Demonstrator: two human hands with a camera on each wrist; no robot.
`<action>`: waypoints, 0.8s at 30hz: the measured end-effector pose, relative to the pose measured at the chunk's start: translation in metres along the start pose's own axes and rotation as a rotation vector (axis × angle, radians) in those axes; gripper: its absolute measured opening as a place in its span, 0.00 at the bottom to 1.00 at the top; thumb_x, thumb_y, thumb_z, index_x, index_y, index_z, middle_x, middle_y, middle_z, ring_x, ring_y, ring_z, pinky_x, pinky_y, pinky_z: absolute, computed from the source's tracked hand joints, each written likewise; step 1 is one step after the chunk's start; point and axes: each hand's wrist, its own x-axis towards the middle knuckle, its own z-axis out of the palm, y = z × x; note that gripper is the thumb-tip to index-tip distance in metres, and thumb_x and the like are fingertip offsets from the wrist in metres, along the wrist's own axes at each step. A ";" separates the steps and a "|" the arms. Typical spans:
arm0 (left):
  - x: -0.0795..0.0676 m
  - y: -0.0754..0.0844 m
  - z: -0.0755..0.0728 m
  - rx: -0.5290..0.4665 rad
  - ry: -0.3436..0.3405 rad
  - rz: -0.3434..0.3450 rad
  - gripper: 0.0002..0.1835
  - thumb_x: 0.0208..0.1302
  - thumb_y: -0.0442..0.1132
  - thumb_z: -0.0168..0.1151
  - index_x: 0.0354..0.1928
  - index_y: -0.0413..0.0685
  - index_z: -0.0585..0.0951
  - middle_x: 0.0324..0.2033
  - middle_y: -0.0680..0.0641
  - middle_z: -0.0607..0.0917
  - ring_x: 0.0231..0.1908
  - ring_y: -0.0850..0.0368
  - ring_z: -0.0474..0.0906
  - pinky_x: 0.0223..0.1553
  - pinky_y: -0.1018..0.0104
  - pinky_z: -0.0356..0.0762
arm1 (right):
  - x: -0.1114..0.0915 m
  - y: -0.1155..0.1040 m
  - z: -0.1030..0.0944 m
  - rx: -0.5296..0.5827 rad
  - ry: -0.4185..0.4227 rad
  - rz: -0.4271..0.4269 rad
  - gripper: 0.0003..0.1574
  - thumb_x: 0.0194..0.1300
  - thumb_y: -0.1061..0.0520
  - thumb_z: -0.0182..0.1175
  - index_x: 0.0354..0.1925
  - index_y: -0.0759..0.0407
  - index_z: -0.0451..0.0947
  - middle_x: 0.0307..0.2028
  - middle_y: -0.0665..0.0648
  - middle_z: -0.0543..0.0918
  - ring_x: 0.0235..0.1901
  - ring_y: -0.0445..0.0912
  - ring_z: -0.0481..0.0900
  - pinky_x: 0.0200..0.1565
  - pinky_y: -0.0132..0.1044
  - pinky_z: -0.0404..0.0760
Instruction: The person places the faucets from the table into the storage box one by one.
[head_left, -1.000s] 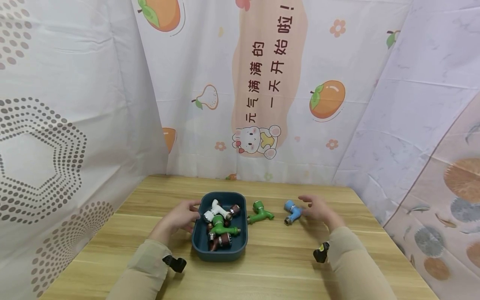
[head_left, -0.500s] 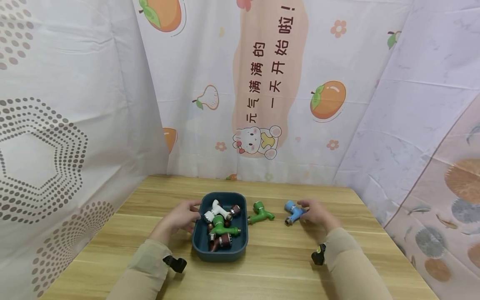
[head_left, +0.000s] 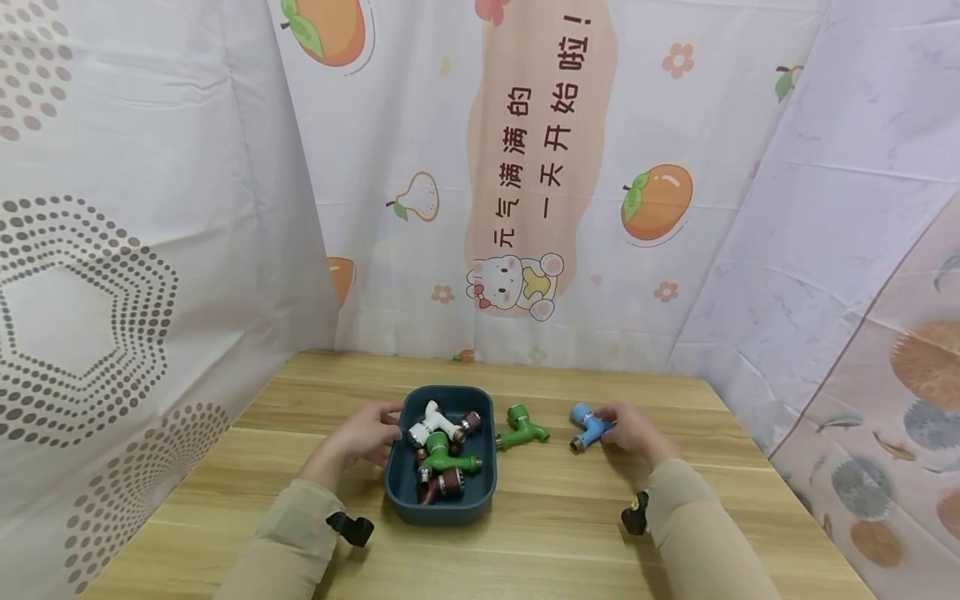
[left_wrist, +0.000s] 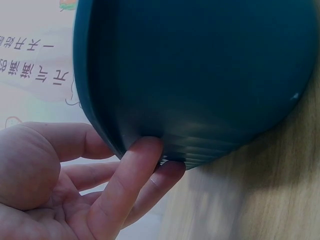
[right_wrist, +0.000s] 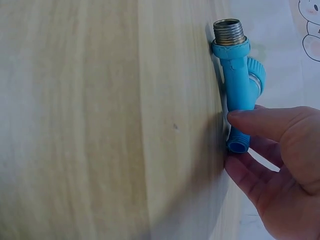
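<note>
My left hand [head_left: 365,432] is at the left side of a dark blue-green plastic tub [head_left: 387,487]. In the left wrist view, its thumb is at the rim and its fingertips [left_wrist: 150,145] press the outer wall. Inside the tub lie a white tap [head_left: 435,421], a green tap [head_left: 441,454] and some brown taps [head_left: 448,482]. My right hand [head_left: 633,432] pinches the spout end of a blue tap [head_left: 588,427] between thumb and fingers. In the right wrist view, this tap [right_wrist: 237,82] lies low by the wooden surface, its threaded metal end away from the hand.
Another green tap [head_left: 521,427] lies on the wooden table [head_left: 555,525] between the tub and the blue tap. A printed curtain [head_left: 420,333] hangs behind the table's back edge, with more cloth on both sides. Black wrist devices sit at both sleeves.
My right hand has moved slightly left, and its fingers have closed onto the blue tap's spout. The left hand and the tub have stayed in place.
</note>
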 end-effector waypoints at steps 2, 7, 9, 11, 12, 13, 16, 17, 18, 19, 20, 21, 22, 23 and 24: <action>0.000 0.000 0.000 -0.002 -0.001 -0.002 0.34 0.66 0.23 0.56 0.74 0.38 0.66 0.53 0.34 0.80 0.45 0.42 0.83 0.28 0.52 0.87 | 0.001 0.000 0.000 -0.008 0.009 0.008 0.26 0.53 0.75 0.66 0.53 0.75 0.80 0.49 0.70 0.84 0.53 0.65 0.79 0.60 0.61 0.75; 0.000 0.001 0.000 -0.004 0.001 -0.004 0.33 0.66 0.24 0.56 0.75 0.38 0.66 0.53 0.33 0.80 0.45 0.42 0.83 0.27 0.52 0.87 | 0.001 0.001 0.001 -0.019 0.011 0.037 0.23 0.54 0.75 0.66 0.51 0.73 0.82 0.48 0.67 0.85 0.53 0.63 0.80 0.59 0.60 0.76; 0.001 0.001 0.000 -0.006 0.001 -0.004 0.33 0.66 0.24 0.56 0.75 0.38 0.66 0.53 0.33 0.80 0.45 0.41 0.83 0.27 0.52 0.87 | 0.001 0.001 0.001 -0.015 0.008 0.052 0.22 0.55 0.76 0.65 0.51 0.73 0.82 0.47 0.67 0.85 0.53 0.63 0.80 0.59 0.59 0.76; 0.001 0.001 0.001 -0.005 -0.002 -0.001 0.33 0.66 0.24 0.56 0.75 0.38 0.66 0.53 0.33 0.80 0.45 0.42 0.83 0.27 0.52 0.87 | 0.001 0.001 0.000 -0.021 0.006 0.055 0.21 0.55 0.76 0.64 0.50 0.73 0.83 0.46 0.66 0.85 0.52 0.62 0.80 0.58 0.60 0.76; 0.001 0.000 0.000 -0.005 -0.003 -0.001 0.33 0.66 0.24 0.56 0.75 0.38 0.66 0.53 0.33 0.80 0.45 0.42 0.83 0.27 0.53 0.86 | 0.001 0.001 0.000 -0.025 0.005 0.052 0.21 0.55 0.76 0.64 0.49 0.73 0.83 0.46 0.66 0.85 0.51 0.62 0.80 0.57 0.60 0.77; 0.001 0.001 0.000 -0.013 0.000 -0.006 0.33 0.66 0.24 0.56 0.75 0.39 0.66 0.53 0.34 0.80 0.45 0.42 0.83 0.27 0.52 0.86 | 0.001 0.000 0.000 -0.025 0.007 0.054 0.20 0.55 0.76 0.64 0.48 0.73 0.83 0.45 0.66 0.85 0.51 0.62 0.80 0.57 0.59 0.77; 0.000 0.001 0.000 -0.005 -0.010 -0.002 0.33 0.66 0.25 0.55 0.75 0.38 0.65 0.54 0.33 0.79 0.46 0.41 0.83 0.26 0.53 0.86 | 0.000 0.000 -0.001 -0.037 0.009 0.043 0.19 0.54 0.76 0.65 0.47 0.73 0.84 0.43 0.65 0.86 0.49 0.60 0.81 0.55 0.58 0.78; 0.000 0.001 0.000 -0.001 -0.012 0.000 0.33 0.67 0.25 0.55 0.75 0.38 0.65 0.54 0.32 0.79 0.46 0.41 0.83 0.26 0.53 0.86 | 0.000 0.001 -0.001 -0.037 0.010 0.043 0.19 0.54 0.76 0.65 0.47 0.73 0.84 0.43 0.65 0.86 0.48 0.59 0.81 0.55 0.58 0.78; 0.000 0.001 0.000 -0.002 -0.013 -0.001 0.33 0.67 0.25 0.55 0.75 0.38 0.65 0.55 0.32 0.79 0.47 0.40 0.83 0.27 0.53 0.86 | 0.000 0.001 -0.001 -0.037 0.012 0.044 0.19 0.54 0.76 0.65 0.46 0.72 0.84 0.43 0.64 0.86 0.48 0.59 0.81 0.55 0.57 0.79; 0.000 0.001 0.000 -0.003 -0.014 -0.001 0.33 0.67 0.25 0.55 0.75 0.38 0.65 0.55 0.32 0.79 0.47 0.40 0.82 0.27 0.53 0.86 | 0.000 0.001 -0.001 -0.038 0.013 0.043 0.19 0.54 0.76 0.65 0.46 0.72 0.84 0.43 0.64 0.86 0.48 0.58 0.81 0.54 0.57 0.79; -0.001 0.001 0.000 -0.004 -0.014 0.000 0.33 0.67 0.24 0.55 0.75 0.38 0.65 0.55 0.32 0.79 0.47 0.40 0.82 0.27 0.53 0.86 | 0.001 0.002 -0.001 -0.041 0.014 0.042 0.19 0.54 0.76 0.65 0.46 0.72 0.84 0.43 0.64 0.86 0.47 0.58 0.81 0.54 0.57 0.79; 0.000 0.000 0.000 -0.004 -0.014 0.000 0.33 0.67 0.24 0.55 0.75 0.38 0.65 0.55 0.32 0.79 0.47 0.40 0.83 0.27 0.53 0.86 | 0.001 0.003 0.000 -0.044 0.015 0.040 0.19 0.54 0.76 0.65 0.46 0.72 0.84 0.42 0.64 0.86 0.47 0.58 0.81 0.54 0.57 0.79; 0.000 0.000 0.000 -0.008 -0.011 -0.002 0.33 0.67 0.24 0.55 0.75 0.38 0.65 0.54 0.32 0.79 0.47 0.40 0.83 0.27 0.53 0.86 | 0.001 0.003 0.000 -0.046 0.016 0.039 0.19 0.54 0.76 0.65 0.46 0.72 0.84 0.42 0.64 0.86 0.47 0.58 0.81 0.54 0.57 0.79; 0.000 0.000 0.000 -0.011 -0.008 -0.004 0.33 0.67 0.24 0.56 0.75 0.38 0.65 0.54 0.33 0.80 0.46 0.40 0.83 0.27 0.53 0.86 | 0.001 0.004 0.000 -0.048 0.017 0.037 0.19 0.54 0.76 0.65 0.46 0.72 0.84 0.42 0.64 0.86 0.47 0.58 0.81 0.54 0.57 0.79; 0.000 0.000 0.000 -0.016 -0.005 -0.008 0.33 0.66 0.24 0.56 0.75 0.38 0.66 0.54 0.33 0.80 0.46 0.41 0.83 0.27 0.52 0.86 | 0.001 0.004 0.000 -0.048 0.021 0.040 0.18 0.54 0.76 0.65 0.46 0.72 0.85 0.42 0.64 0.86 0.47 0.58 0.81 0.54 0.57 0.79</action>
